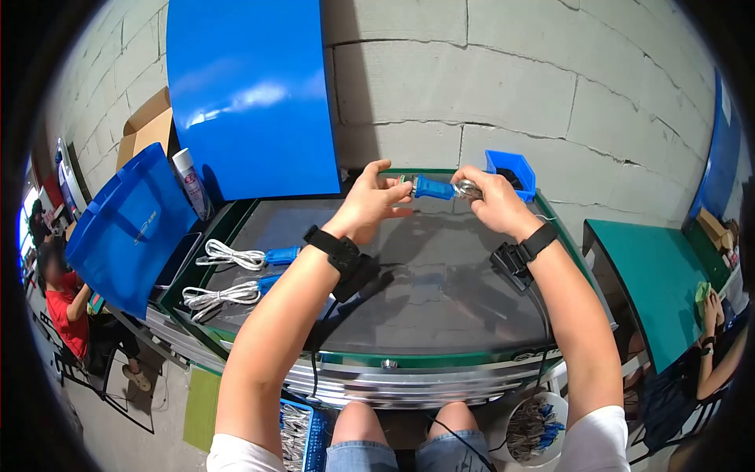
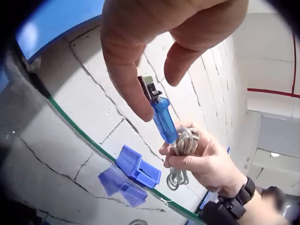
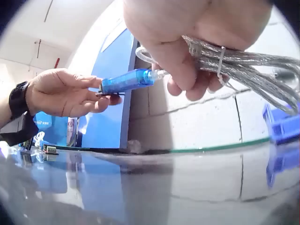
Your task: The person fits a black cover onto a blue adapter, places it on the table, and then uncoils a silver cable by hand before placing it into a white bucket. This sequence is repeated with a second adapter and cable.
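Grey block wall (image 1: 503,86) backs the glossy dark bench (image 1: 440,291). By its left edge, a blue plastic bag (image 1: 130,228) bears unreadable white lettering. Near the far edge, raised, the right hand (image 1: 497,203) grips a coiled clear cable (image 1: 469,189); the half-open left hand (image 1: 366,206) touches its translucent blue connector (image 1: 433,187).

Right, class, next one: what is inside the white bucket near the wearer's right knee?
The white bucket holds a tangle of greyish cables, with blue pieces among them. What lies under that top layer is covered and cannot be seen.
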